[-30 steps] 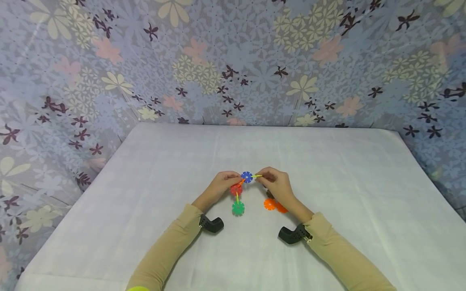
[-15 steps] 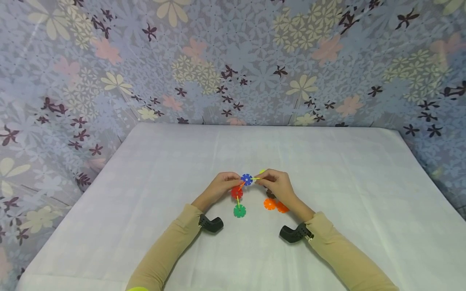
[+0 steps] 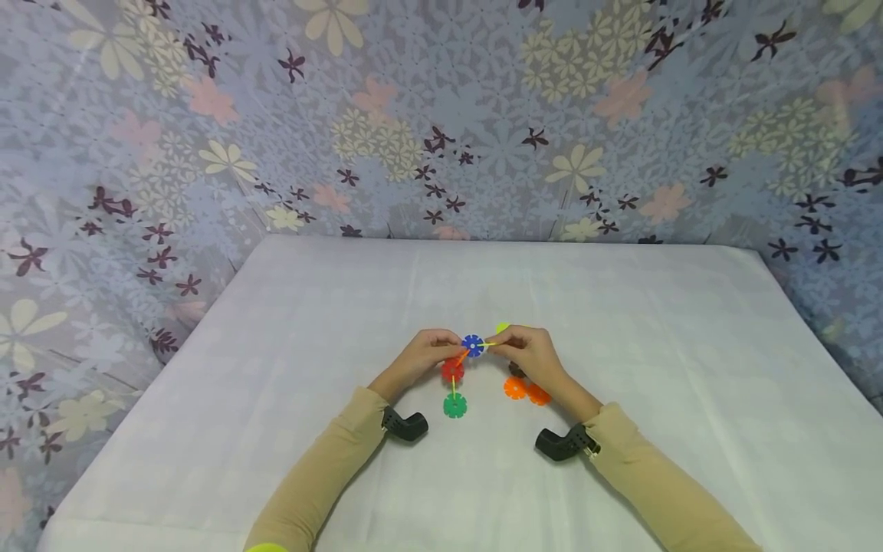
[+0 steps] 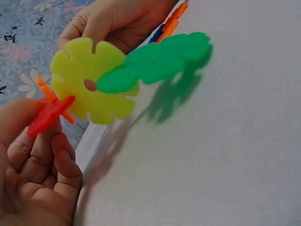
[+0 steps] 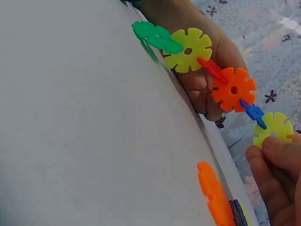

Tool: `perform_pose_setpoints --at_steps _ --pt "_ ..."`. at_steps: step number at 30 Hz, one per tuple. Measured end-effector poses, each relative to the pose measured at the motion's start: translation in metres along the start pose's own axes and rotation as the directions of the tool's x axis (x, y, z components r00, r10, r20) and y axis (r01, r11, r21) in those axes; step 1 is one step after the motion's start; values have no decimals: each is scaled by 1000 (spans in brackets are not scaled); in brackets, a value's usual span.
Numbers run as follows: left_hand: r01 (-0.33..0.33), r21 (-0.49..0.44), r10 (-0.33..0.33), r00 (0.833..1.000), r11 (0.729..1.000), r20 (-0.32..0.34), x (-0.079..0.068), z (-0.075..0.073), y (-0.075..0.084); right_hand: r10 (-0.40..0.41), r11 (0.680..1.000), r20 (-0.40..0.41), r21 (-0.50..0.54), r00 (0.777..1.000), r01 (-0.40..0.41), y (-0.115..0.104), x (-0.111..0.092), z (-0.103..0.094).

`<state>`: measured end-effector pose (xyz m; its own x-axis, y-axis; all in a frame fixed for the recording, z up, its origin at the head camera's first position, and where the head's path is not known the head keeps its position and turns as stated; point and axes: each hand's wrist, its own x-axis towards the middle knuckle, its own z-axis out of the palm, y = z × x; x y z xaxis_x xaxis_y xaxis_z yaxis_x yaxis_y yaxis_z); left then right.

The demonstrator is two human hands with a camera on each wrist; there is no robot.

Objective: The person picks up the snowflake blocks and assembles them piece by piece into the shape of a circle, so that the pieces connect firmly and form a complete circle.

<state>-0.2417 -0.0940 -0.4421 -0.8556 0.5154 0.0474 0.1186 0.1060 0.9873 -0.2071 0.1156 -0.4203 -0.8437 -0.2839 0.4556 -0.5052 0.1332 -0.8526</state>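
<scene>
A chain of notched plastic discs joined slot to slot hangs between both hands. In the right wrist view it runs from a green disc through a yellow disc, a red disc, an orange disc and a blue disc to another yellow disc. My left hand pinches the chain around the red and orange discs. The end yellow disc is pinched between thumb and fingers of my right hand. The green end dangles low, close over the table, on the near side.
Loose discs lie under and beside the right hand: two orange discs, a dark brown disc and a yellow-green disc. White cloth covers the table; a flowered curtain stands behind it.
Both hands and the chain have come slightly nearer the body. The yellow-green disc beyond the right hand, hidden at first, now shows. Both pinches stay as they were.
</scene>
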Motion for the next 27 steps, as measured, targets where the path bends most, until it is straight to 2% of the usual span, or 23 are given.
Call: perform_pose_setpoints --at_steps 10,17,22,27 --pt "44 -16 -44 999 999 8 2 4 2 84 990 26 114 996 -86 4 1 -1" --pt "45 -11 -44 998 999 51 2 4 5 76 977 18 196 997 -79 15 1 -3" --pt "62 -23 -60 996 998 60 2 2 4 110 969 29 219 994 -114 29 1 -3" --pt "75 -79 -68 994 994 88 2 1 3 133 969 35 207 990 -138 32 2 -1"
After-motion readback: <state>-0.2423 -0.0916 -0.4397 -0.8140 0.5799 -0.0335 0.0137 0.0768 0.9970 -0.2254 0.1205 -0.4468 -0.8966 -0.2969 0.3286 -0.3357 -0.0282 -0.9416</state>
